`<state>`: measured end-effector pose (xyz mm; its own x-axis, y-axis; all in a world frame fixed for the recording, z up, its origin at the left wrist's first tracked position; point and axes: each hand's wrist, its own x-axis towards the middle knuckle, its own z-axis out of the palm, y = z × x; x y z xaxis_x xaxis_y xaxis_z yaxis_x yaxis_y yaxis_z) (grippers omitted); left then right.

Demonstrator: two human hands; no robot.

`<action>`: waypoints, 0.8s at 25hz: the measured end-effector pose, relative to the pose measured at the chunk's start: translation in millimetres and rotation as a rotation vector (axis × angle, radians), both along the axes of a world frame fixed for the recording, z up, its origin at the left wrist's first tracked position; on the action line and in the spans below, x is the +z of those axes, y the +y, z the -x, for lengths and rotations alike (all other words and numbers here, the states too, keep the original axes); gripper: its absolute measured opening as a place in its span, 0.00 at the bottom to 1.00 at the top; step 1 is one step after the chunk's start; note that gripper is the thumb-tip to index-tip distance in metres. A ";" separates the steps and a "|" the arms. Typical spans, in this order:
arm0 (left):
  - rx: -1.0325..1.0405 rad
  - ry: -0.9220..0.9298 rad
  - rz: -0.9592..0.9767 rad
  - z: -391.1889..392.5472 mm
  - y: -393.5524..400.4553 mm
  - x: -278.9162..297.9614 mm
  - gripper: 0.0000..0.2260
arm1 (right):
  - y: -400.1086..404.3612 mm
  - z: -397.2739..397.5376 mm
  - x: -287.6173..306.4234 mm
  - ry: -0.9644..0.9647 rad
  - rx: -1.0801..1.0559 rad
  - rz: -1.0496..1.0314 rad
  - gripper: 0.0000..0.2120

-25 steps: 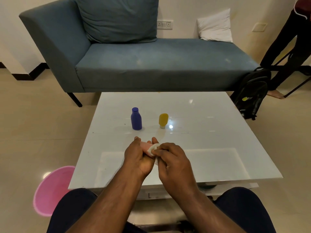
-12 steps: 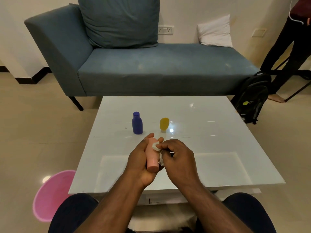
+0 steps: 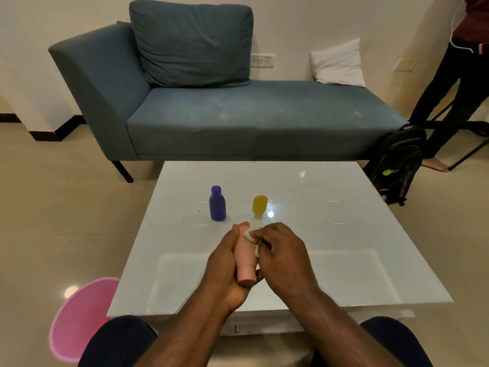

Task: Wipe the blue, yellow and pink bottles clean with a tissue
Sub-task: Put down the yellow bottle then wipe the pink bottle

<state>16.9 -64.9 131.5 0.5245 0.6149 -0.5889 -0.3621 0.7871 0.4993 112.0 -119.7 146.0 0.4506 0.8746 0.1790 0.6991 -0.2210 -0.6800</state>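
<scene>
Pink bottle (image 3: 244, 256), smooth cylinder, under crumpled tissue (image 3: 248, 233)

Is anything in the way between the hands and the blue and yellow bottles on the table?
Nothing visible. The blue bottle and yellow bottle stand upright just beyond the hands, with only bare table between. The left hand holds the pink bottle; the right hand presses a tissue on it.
</scene>
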 end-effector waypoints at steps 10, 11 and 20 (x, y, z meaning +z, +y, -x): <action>-0.113 0.076 -0.130 3.7 0.2 -6.1 0.23 | -6.5 2.1 -1.2 -0.011 0.017 -0.014 0.11; -0.123 0.118 -0.150 2.4 -0.4 -5.6 0.24 | -1.9 -0.5 0.2 -0.023 -0.004 -0.021 0.11; -0.113 0.234 -0.240 0.4 -0.1 -8.2 0.28 | -0.4 -5.6 0.0 -0.103 0.029 -0.080 0.10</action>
